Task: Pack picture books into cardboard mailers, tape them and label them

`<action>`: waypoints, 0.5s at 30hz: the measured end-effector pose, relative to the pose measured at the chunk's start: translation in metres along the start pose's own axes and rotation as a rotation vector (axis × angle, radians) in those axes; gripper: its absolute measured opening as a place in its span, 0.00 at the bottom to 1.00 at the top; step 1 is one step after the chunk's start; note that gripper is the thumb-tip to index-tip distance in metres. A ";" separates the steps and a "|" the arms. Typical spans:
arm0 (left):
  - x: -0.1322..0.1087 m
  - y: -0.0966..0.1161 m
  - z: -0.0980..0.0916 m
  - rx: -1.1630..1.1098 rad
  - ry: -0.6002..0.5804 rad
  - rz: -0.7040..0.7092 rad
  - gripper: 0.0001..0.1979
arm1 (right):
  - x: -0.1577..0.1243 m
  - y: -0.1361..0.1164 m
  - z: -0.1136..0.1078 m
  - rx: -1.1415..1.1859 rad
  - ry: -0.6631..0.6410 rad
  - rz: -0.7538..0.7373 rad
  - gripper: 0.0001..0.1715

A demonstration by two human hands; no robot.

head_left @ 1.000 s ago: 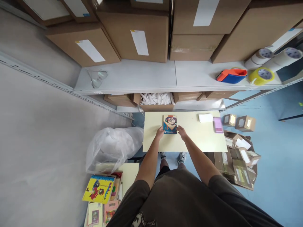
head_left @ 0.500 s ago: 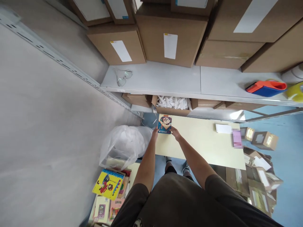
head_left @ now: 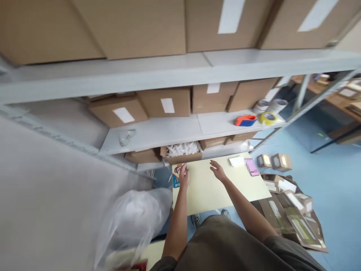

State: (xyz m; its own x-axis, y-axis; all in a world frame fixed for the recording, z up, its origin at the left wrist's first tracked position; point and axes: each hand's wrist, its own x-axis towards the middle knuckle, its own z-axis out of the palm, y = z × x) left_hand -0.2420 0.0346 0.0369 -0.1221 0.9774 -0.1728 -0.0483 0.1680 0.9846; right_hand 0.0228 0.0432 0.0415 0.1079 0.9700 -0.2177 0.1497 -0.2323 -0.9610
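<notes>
A blue book with a colourful cover [head_left: 176, 182] lies at the left end of the pale yellow table [head_left: 205, 192]. My left hand [head_left: 184, 176] is over the book's right edge, its fingers apart; whether it touches the cover is unclear. Farther right, above the middle of the table, my right hand [head_left: 217, 171] is open with fingers spread and nothing in it. Beyond it, a white pad [head_left: 236, 162] and a pink-purple blurred object [head_left: 251, 166] rest at the table's right end.
Shelves [head_left: 158, 131] with cardboard boxes stand beyond the table. An open box holds white filler [head_left: 183, 149]. Glasses [head_left: 127, 137], an orange-blue item [head_left: 245, 121] and yellow tape [head_left: 267, 118] sit on the shelf. A plastic bag [head_left: 135, 214] is left, flattened cartons [head_left: 293, 214] right.
The book, held between both hands before, now lies at the table's left end. My right hand has moved away from it to the right and opened. The view has tilted up and turned right.
</notes>
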 end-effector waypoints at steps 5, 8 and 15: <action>0.022 0.027 0.096 0.111 -0.135 0.170 0.30 | -0.007 -0.024 -0.096 -0.031 0.168 -0.117 0.36; 0.033 0.055 0.162 0.116 -0.246 0.240 0.31 | -0.002 -0.036 -0.156 -0.040 0.216 -0.181 0.35; 0.049 0.105 0.297 0.125 -0.268 0.312 0.36 | 0.052 -0.048 -0.269 -0.015 0.234 -0.275 0.37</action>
State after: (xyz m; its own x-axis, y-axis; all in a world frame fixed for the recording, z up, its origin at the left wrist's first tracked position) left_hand 0.0410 0.1383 0.1400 0.1513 0.9798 0.1310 0.0730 -0.1433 0.9870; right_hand 0.2859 0.0860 0.1223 0.2832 0.9544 0.0948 0.2185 0.0320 -0.9753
